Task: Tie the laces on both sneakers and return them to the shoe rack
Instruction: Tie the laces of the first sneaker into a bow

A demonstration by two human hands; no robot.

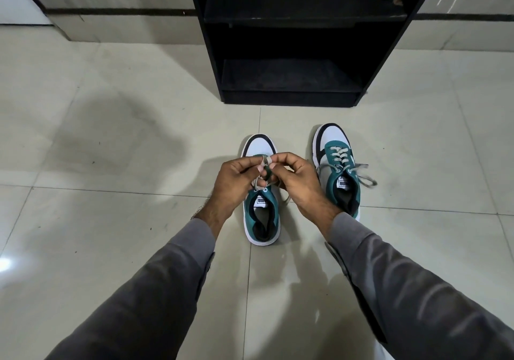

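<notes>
Left hand and right hand pinching grey laces over the left sneaker on tiled floor, right sneaker just beside, its laces loose, empty black shoe rack beyond both, grey sleeves in the foreground.

A pale tiled floor carries two teal-and-white sneakers side by side and a black shoe rack.
</notes>
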